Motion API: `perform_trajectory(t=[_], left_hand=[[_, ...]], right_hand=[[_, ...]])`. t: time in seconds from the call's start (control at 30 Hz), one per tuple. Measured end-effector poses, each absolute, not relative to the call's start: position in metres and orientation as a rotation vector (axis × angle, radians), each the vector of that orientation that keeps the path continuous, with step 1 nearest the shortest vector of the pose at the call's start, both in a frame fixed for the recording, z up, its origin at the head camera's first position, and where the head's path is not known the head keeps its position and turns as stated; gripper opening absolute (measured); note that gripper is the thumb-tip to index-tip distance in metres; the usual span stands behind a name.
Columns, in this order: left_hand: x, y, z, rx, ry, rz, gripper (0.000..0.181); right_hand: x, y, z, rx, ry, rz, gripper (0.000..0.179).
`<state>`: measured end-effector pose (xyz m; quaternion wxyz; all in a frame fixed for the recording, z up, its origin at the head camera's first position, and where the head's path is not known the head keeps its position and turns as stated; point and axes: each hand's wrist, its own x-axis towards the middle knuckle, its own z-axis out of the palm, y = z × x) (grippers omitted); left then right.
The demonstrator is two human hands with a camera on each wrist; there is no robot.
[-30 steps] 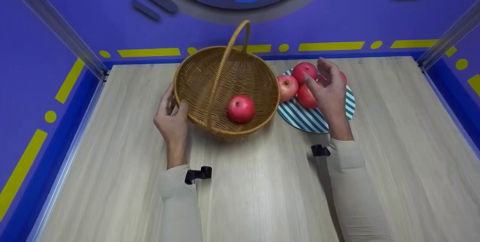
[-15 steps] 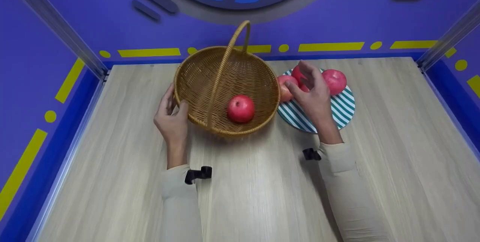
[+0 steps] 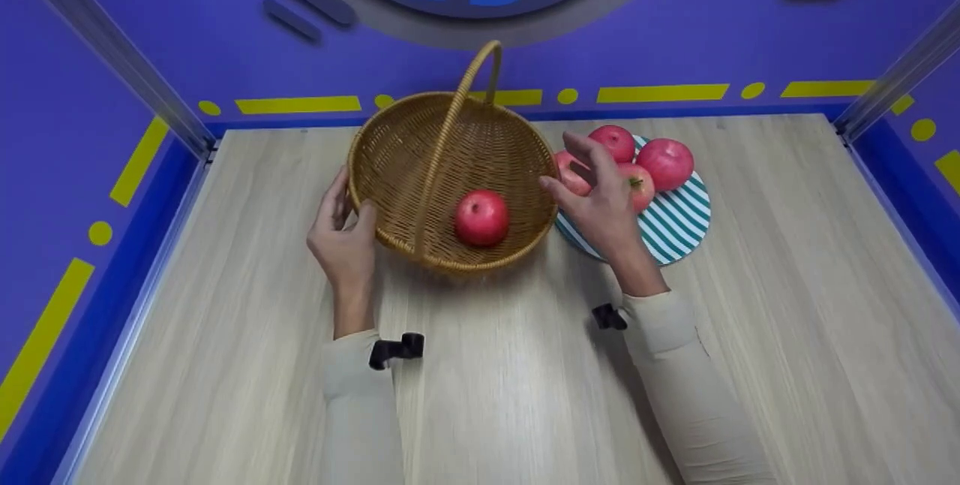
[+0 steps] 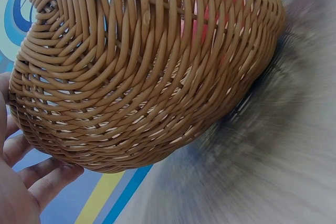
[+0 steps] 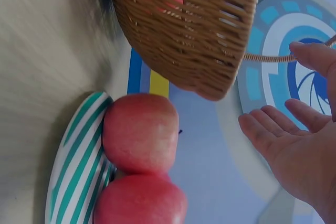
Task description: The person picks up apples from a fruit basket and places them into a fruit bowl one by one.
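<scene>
A brown wicker basket (image 3: 390, 132) with a tall arched handle is tilted over the table, one red apple (image 3: 481, 218) inside. My left hand (image 3: 341, 245) grips its left side, thumb by the rim and fingers along the outer wall. In the left wrist view, fingertips (image 4: 71, 170) touch the weave. Nothing is in my right hand (image 3: 604, 207), its fingers loosely bent and apart beside the basket's right rim. Behind it, several red apples (image 3: 665, 164) sit on a green-and-white striped plate (image 3: 679, 226); the hand partly covers one apple (image 3: 568, 170).
The pale wooden table (image 3: 495, 387) runs up to a blue-purple back wall (image 3: 187, 34) with yellow markings. Side panels close off left and right. The plate stands right against the basket's right side.
My right hand has moved left across the apples to the basket's right rim, uncovering apples on the plate. My left hand and the basket have stayed in place.
</scene>
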<state>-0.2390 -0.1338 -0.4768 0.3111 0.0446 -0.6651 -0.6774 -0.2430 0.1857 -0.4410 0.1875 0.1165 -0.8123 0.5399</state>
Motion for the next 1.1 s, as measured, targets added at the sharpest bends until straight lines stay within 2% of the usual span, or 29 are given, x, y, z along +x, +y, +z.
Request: perform_trajectory(t=[0.4, 0.7, 1.1], left_hand=[[-0.236, -0.133, -0.475, 0.135, -1.804, -1.729, 0.049], [-0.220, -0.123, -0.448, 0.126, -1.801, -1.739, 0.048], [-0.237, -0.132, -0.474, 0.105, -1.778, -1.769, 0.050]], right_hand=[[-0.238, 0.168, -0.447, 0.483, -2.328, 1.519, 0.066], [-0.239, 0.159, -0.451, 0.604, -2.398, 1.396, 0.066], [-0.238, 0.148, -0.456, 0.707, -2.394, 1.386, 0.065]])
